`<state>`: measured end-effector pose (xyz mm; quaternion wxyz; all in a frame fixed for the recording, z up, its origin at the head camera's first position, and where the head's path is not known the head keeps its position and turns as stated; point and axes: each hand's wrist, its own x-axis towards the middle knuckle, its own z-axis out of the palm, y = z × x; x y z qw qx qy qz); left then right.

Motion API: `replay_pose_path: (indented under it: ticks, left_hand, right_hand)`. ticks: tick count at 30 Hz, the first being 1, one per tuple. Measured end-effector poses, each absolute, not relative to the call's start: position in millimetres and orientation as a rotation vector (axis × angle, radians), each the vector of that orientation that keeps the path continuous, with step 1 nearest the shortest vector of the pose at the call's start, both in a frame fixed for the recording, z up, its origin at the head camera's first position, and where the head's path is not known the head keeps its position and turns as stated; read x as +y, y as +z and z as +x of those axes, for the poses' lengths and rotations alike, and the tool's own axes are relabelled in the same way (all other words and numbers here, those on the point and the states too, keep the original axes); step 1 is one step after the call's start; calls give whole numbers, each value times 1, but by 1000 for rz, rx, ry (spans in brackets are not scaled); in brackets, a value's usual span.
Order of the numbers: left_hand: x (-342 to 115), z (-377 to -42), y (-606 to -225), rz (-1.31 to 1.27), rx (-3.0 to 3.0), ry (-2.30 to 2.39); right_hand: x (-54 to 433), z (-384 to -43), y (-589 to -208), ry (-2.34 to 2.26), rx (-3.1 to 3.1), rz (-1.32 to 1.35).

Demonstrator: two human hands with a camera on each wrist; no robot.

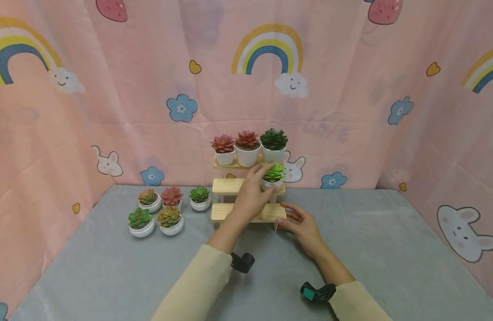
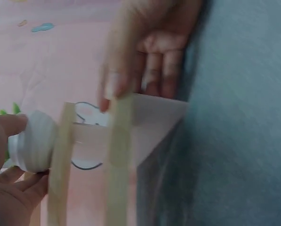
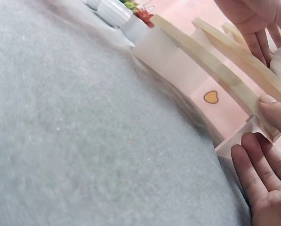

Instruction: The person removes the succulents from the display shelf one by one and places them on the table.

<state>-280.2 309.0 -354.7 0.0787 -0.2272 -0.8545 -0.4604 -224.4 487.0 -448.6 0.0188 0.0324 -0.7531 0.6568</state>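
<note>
A three-tier wooden stand (image 1: 222, 212) with white side supports stands on the table. My left hand (image 1: 251, 192) holds a small bright green succulent (image 1: 274, 172) in a ribbed white pot at the right end of the middle tier. In the left wrist view, its fingers lie on either side of the white pot (image 2: 36, 142), right by the plank. My right hand (image 1: 305, 228) grips the right end of the bottom tier. In the right wrist view, the thumb is on the plank (image 3: 215, 66) while the other fingers lie beside the white support.
Two red succulents (image 1: 248, 151) and a dark green one (image 1: 274, 141) in white pots line the top tier. Several potted succulents (image 1: 170, 218) are grouped on the grey table (image 1: 374, 249) left of the stand. A pink patterned cloth (image 1: 334, 107) hangs close behind.
</note>
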Motion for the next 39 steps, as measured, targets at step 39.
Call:
replay_pose_path:
  ticks: [39]
  left_hand:
    - [254, -245, -356, -599, -2299, -1410]
  right_hand:
    - [488, -227, -450, 2011, -2390, 72]
